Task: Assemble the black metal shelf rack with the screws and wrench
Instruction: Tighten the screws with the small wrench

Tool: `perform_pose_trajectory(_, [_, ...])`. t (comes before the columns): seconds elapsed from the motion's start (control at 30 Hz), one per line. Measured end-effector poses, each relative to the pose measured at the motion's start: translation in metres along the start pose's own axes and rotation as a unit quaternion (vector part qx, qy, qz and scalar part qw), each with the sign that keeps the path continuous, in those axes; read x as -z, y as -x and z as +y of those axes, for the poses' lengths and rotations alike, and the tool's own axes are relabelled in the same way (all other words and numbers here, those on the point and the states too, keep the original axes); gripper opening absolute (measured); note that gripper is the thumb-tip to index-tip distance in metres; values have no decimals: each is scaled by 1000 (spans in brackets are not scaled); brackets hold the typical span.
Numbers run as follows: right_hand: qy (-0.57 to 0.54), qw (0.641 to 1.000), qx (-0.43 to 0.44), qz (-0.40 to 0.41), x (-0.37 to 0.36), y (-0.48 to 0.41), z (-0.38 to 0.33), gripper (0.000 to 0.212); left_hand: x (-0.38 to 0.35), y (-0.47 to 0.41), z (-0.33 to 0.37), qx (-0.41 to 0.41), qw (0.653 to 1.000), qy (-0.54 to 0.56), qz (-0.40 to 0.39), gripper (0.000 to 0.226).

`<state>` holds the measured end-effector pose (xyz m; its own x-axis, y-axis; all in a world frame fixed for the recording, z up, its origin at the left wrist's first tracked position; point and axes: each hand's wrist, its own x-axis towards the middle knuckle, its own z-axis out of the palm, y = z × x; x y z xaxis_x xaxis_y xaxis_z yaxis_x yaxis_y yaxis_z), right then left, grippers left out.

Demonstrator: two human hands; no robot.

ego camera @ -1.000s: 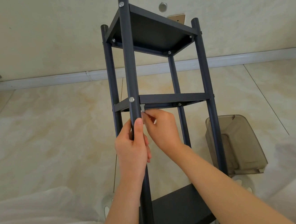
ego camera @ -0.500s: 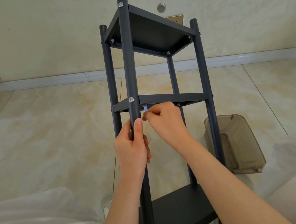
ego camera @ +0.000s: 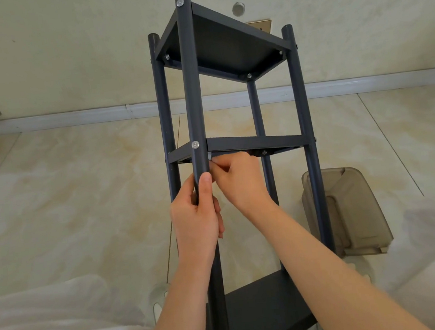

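Tightening the middle shelf joint, the right hand pinches a small wrench beneath it. The left hand grips the floor-standing rack's front post. Next, probably, reseating the wrench.

We get soft, even daylight and faint shadows; the baseboard bows (wide-angle lens), and the white fabric below looks washed out.

Beige marbled tile floor. Mid-floor: black shelf rack upright, feet hidden. Just right of it: smoky translucent plastic box. Far edge: white baseboard.
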<state>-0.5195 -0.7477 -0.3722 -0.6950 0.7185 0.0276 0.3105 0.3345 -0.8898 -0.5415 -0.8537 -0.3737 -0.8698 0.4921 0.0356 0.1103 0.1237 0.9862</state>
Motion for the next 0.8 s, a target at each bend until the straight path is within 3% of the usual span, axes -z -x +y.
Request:
perform_pose_trajectory(0.4, [-23, 990, 99, 98, -24, -5, 14, 17, 1, 1, 1, -13, 1000, -5, 1, 37])
perform_pose_trajectory(0.63, [0, 997, 67, 50, -8, 6, 22, 37, 2, 1, 2, -5, 1000, -7, 5, 31])
perform_pose_trajectory(0.8, [-27, 1000, 7, -3, 11, 11, 13, 28, 2, 1, 0, -7, 1000, -4, 2, 31])
